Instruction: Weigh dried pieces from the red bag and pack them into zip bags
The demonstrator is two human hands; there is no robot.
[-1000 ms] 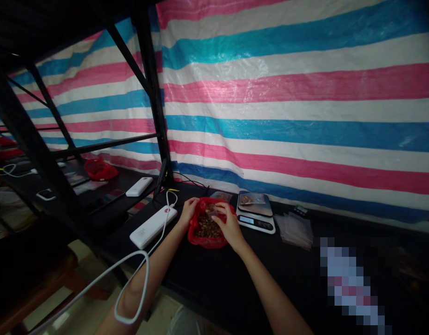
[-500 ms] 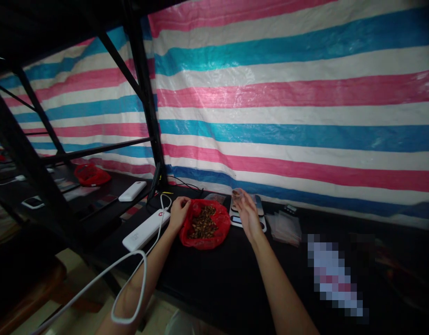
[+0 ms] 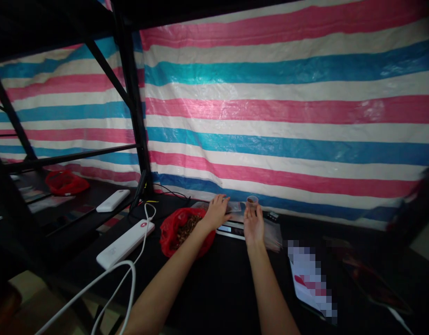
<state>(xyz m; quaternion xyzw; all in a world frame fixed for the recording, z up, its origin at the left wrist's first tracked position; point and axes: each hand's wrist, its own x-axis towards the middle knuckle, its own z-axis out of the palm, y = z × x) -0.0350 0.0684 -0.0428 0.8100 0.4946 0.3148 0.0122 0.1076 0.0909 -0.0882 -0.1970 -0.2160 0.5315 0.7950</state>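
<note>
My right hand (image 3: 254,228) holds a small clear plastic cup (image 3: 252,201) upright, with a little brown material inside. My left hand (image 3: 217,213) is stretched over the left part of a small digital scale (image 3: 237,231), fingers apart and palm down. Close to those fingertips lies a clear plastic bag (image 3: 234,206); whether they touch it I cannot tell. Beneath my left forearm sits an open red plastic bag (image 3: 170,228), its rim rolled out, filled with small brown pieces (image 3: 187,230). My hands and arm partly cover the scale and the red bag.
Several flat clear bags (image 3: 273,235) lie right of the scale, near a small dark device (image 3: 273,216). A phone (image 3: 310,279) rests at the right. A white power bank (image 3: 125,244) with a white cable (image 3: 142,242) lies left. Behind hangs a striped sheet (image 3: 270,149); a black metal post (image 3: 134,102) stands left.
My left hand has left the red bag's left rim and crossed rightward over it to the scale. My right hand still holds the cup, now upright. The view has shifted right.
</note>
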